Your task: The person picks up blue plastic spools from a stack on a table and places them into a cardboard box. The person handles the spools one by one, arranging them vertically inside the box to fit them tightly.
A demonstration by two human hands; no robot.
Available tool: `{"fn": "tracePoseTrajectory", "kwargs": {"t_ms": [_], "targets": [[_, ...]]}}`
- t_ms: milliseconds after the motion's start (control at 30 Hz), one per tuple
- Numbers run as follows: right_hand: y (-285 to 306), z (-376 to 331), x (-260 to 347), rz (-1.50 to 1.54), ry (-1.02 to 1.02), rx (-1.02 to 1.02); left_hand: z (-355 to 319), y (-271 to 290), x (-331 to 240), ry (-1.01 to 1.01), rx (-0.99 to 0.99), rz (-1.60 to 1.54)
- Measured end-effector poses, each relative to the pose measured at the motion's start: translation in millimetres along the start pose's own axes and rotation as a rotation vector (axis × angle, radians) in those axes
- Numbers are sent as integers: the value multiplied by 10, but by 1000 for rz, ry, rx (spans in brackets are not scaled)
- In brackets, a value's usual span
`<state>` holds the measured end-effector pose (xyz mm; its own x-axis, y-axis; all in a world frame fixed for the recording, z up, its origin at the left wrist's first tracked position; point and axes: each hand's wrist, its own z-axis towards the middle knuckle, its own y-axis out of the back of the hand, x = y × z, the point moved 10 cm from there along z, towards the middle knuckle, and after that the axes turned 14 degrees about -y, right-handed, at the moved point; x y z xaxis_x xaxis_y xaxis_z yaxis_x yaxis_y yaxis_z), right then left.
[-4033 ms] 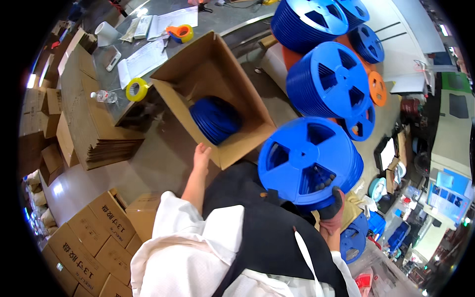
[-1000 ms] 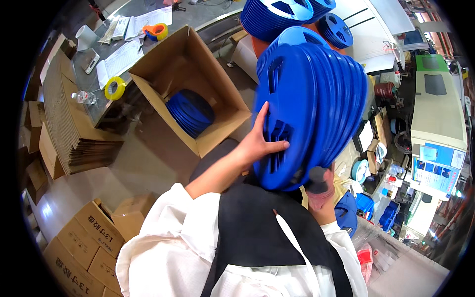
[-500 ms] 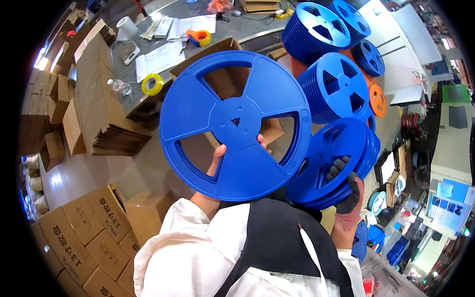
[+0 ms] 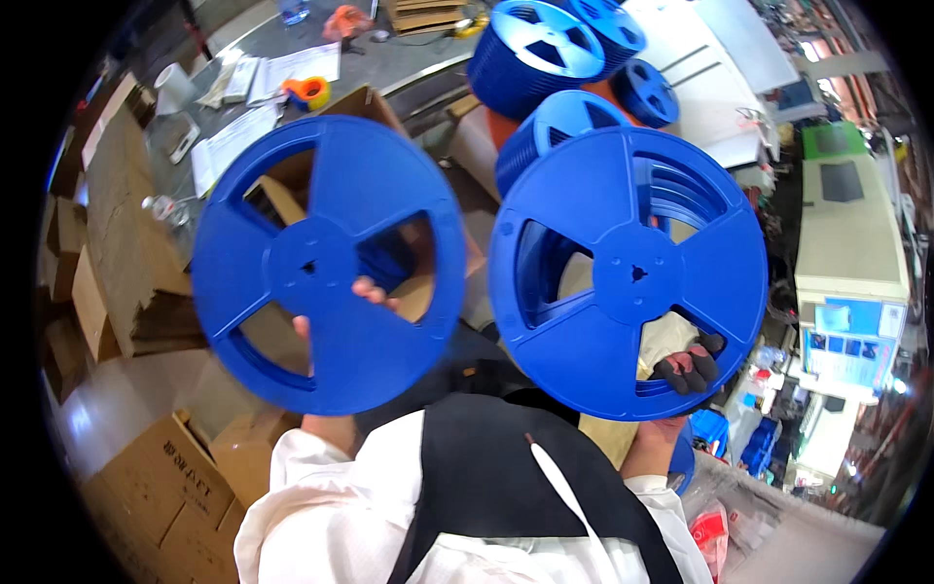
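Observation:
My bare left hand (image 4: 373,291) grips a large blue plastic reel (image 4: 379,180) by its lower part, with fingers showing through the reel's cut-out windows. Its broad face is turned toward me. Beside it on the right, my right hand (image 4: 691,368), in a dark glove, is wrapped round the lower rim of another blue reel (image 4: 574,195). Through that reel's windows more blue rims show stacked behind it; how many I hold is hidden. Behind the left reel stands an open carton (image 4: 375,107), and something dark blue shows inside it.
Tall stacks of blue reels (image 4: 535,44) stand at the back. A grey table (image 4: 389,63) carries papers, an orange-and-blue tape roll (image 4: 309,92) and a bottle (image 4: 163,206). Flattened cardboard (image 4: 126,204) is piled at the left, with brown cartons (image 4: 156,487) at lower left.
The left reel has moved left, away from the right-hand reels. Those have swung up from a tilt to face me, now beside the left one. My view has shifted to the right.

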<state>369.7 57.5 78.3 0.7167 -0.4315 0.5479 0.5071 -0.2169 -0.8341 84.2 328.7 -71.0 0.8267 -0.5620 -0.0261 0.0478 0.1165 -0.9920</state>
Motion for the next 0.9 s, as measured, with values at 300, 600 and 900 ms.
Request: {"fn": "tracePoseTrajectory", "kwargs": {"t_ms": [300,600,900], "targets": [[-51,43,16,-19,-8,-10,160,-118,-46,-30,-123,179],[-197,204,-303,-140,-140,53,101,-193,361,187,-347,660],[-434,306,-1292,-1015,-423,-245,332,83,1432,220,-108,796]]}}
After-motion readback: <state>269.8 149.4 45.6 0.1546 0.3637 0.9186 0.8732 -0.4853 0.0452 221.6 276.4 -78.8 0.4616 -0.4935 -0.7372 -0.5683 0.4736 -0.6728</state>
